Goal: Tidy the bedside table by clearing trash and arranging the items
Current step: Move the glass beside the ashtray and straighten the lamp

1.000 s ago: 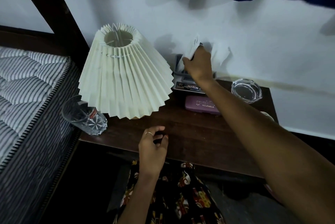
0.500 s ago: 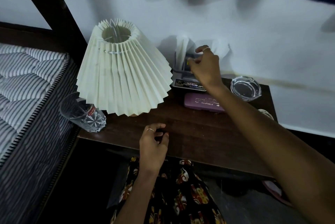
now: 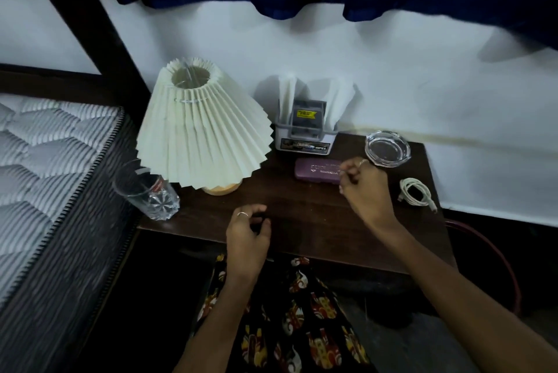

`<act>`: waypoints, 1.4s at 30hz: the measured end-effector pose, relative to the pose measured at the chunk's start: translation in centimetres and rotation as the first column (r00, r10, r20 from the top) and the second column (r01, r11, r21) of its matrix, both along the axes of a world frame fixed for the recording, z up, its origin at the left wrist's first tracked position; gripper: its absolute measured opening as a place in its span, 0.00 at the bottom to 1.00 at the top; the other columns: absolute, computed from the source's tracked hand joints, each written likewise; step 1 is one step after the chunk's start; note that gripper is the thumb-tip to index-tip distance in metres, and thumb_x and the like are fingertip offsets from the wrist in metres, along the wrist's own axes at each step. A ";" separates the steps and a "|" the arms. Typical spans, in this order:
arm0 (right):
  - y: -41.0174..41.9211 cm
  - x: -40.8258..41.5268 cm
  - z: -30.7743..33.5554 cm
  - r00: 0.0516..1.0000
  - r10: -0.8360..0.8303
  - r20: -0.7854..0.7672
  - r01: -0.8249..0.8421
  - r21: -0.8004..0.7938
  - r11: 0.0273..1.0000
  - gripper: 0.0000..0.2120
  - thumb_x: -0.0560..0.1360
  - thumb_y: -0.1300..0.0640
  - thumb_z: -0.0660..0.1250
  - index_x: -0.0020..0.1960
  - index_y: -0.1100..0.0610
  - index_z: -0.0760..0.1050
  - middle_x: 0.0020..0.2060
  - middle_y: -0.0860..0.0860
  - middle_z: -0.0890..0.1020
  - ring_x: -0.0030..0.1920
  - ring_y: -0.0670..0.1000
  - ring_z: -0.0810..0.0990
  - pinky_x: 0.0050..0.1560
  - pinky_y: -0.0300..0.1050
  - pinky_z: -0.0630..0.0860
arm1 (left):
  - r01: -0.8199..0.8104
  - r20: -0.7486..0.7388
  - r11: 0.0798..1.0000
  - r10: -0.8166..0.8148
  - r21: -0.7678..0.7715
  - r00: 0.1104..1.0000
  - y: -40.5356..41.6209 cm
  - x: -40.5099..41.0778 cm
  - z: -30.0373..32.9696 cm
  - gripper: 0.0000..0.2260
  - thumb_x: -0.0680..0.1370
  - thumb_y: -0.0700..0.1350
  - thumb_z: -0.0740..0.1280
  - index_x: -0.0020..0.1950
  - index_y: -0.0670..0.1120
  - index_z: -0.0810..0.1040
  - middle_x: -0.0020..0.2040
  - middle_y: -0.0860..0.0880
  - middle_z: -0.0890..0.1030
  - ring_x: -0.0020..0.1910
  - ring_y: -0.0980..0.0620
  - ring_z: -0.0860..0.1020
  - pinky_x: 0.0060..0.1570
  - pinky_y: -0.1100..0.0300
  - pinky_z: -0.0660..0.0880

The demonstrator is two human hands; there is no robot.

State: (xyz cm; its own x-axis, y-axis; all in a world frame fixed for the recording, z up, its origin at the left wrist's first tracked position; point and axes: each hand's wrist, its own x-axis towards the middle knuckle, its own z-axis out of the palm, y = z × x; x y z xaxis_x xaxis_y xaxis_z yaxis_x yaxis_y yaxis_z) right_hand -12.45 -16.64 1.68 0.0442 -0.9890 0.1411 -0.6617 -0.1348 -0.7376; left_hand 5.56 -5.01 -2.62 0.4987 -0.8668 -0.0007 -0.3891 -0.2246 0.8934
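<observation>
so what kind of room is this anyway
Most likely a bedroom: a striped mattress sits right beside a small dark bedside table that carries a pleated lamp.

Both arms are bare, with no sleeves. The left hand (image 3: 246, 236) has a thin ring (image 3: 242, 214) on one finger. The right hand (image 3: 360, 188) has a ring too, up at 12 o'clock on that hand. The person wears dark cloth (image 3: 290, 321) with red, yellow and white shapes on it.
</observation>
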 end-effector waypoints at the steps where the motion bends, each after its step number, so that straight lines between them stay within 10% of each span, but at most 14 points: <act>1: 0.8 0.3 -0.3 1.000 0.008 0.007 -0.008 0.013 1.000 0.06 0.73 0.67 0.65 0.46 0.58 0.77 0.38 0.51 0.80 0.40 0.56 0.83 0.48 0.54 0.80 | -0.017 0.000 1.000 0.017 -0.012 1.000 0.1 0.0 0.3 0.11 0.74 0.35 0.68 0.51 0.48 0.78 0.51 0.49 0.77 0.45 0.55 0.79 0.42 0.70 0.74; 12: 8.9 12.4 1.2 0.901 0.415 0.125 -0.433 0.196 0.880 0.05 0.73 0.63 0.68 0.48 0.58 0.80 0.40 0.50 0.83 0.42 0.48 0.80 0.47 0.38 0.76 | -0.425 0.012 0.902 0.426 0.075 0.905 6.1 5.7 1.6 0.07 0.75 0.37 0.66 0.51 0.46 0.78 0.48 0.47 0.78 0.46 0.49 0.79 0.48 0.52 0.78; 21: 10.7 25.0 -0.3 0.865 0.413 0.287 -0.488 0.281 0.826 0.45 0.59 0.47 0.78 0.71 0.56 0.63 0.65 0.55 0.74 0.67 0.53 0.72 0.68 0.50 0.69 | -0.346 0.101 0.924 0.333 0.163 0.938 8.6 7.7 0.8 0.04 0.77 0.43 0.64 0.51 0.46 0.76 0.50 0.49 0.74 0.46 0.49 0.78 0.43 0.49 0.78; 33: 9.1 29.3 -2.2 0.887 0.264 0.378 -0.366 0.230 0.902 0.25 0.61 0.51 0.78 0.55 0.56 0.76 0.50 0.50 0.83 0.51 0.47 0.82 0.54 0.43 0.79 | -0.191 0.360 0.921 0.060 0.340 0.931 7.6 8.5 -0.8 0.12 0.76 0.46 0.64 0.59 0.44 0.76 0.55 0.46 0.75 0.51 0.44 0.76 0.45 0.48 0.78; 42: 11.1 23.9 -1.3 0.835 0.339 0.434 -0.459 0.209 0.864 0.31 0.63 0.57 0.79 0.63 0.54 0.70 0.54 0.47 0.80 0.52 0.41 0.79 0.53 0.31 0.75 | -0.154 0.295 0.873 0.012 0.463 0.956 7.7 8.4 -0.9 0.13 0.76 0.49 0.63 0.58 0.44 0.76 0.58 0.47 0.75 0.55 0.44 0.76 0.50 0.45 0.77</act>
